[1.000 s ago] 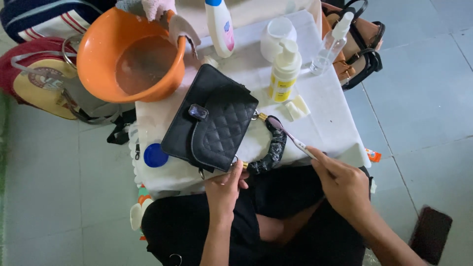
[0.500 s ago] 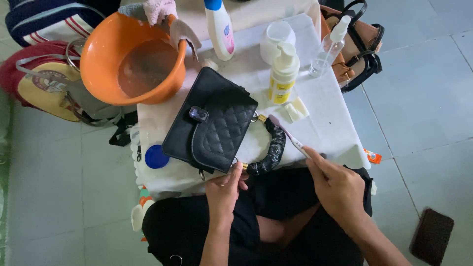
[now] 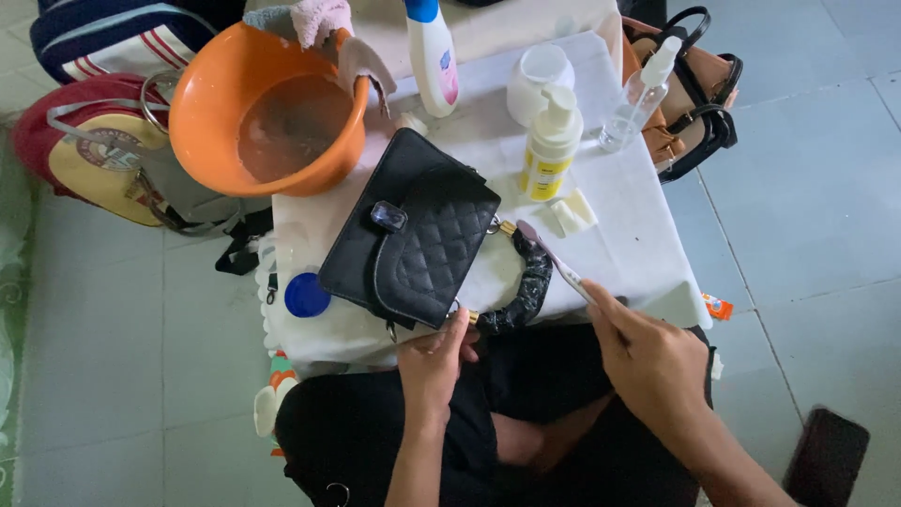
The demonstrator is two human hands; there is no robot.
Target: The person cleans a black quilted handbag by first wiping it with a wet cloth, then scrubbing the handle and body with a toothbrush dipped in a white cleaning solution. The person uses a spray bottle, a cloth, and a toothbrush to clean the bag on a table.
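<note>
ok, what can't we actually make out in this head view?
- Head view: tip of the thin brush in the right hand is too small to tell whether it touches the handbag handle.
- Left hand covers the handle's near end.
- Orange basin: contents blurred.
- Pink bottle: top cut off by the frame edge.

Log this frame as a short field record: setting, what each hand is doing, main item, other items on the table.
setting: small table covered with a white cloth, tiled floor, person seated at it
left hand: grips the near end of the handle, by the handbag's corner
right hand: holds a toothbrush, its head at the handle
main item: black quilted handbag lying flat, with a curved black handle
other items: orange basin holding water, pump bottle, clear spray bottle, blue cap
</note>
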